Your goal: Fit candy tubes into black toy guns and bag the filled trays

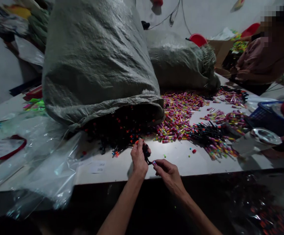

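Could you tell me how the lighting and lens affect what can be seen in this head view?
Head view: light falls on the table centre, where left hand and right hand meet; the foreground below its edge is near black; the sack bulges from wide-angle distortion; plastic sheet shows glare.

White desk (181, 160) with dark front edge, lit brightest at centre. Pale wall (205, 16) behind, with dark cables (173, 14) hanging. Dim room overall. Grey woven sacks (95, 58) lying on desk; clear plastic sheeting (46, 163) draped over left end.
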Demonstrator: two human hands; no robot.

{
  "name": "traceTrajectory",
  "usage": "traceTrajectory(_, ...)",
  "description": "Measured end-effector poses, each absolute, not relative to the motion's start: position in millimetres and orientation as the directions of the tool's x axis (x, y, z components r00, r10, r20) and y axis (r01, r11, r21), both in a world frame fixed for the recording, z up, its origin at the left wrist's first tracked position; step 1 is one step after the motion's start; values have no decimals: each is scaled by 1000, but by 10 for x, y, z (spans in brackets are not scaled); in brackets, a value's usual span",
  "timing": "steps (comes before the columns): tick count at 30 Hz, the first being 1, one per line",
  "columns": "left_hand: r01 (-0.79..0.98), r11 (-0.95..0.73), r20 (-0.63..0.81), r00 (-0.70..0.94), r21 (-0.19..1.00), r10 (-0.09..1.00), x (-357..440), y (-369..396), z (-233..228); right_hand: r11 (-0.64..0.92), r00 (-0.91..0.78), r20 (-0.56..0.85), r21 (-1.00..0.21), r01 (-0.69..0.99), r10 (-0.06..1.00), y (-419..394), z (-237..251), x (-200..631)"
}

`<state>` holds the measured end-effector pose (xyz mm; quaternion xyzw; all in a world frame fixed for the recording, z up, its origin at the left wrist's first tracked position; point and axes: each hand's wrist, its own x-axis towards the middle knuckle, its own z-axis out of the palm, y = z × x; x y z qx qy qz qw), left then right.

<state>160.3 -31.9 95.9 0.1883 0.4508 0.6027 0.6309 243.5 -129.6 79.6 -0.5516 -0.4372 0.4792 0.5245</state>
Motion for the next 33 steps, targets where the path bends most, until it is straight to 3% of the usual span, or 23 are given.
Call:
traceTrajectory(9, -630, 147, -309, -154, 763, 939, 1639, -374, 1036, -45, 168, -52, -998, -48, 984, -1345, 743, 2433)
traceTrajectory(15, -604, 76, -255, -215, 793, 943, 1686, -413, 1092, 97, 207, 115, -990, 98, 971, -1385, 792, 2385)
traceTrajectory(26, -600, 39, -205, -211, 799, 956, 1729, -401, 1125, -45, 253, -61, -997, -69, 966, -1451, 847, 2368)
traceTrajectory(33, -573, 39, -198, -217, 819, 956, 1731, -439, 1088, 20, 229, 20, -1000, 3, 973, -1457, 851, 2395)
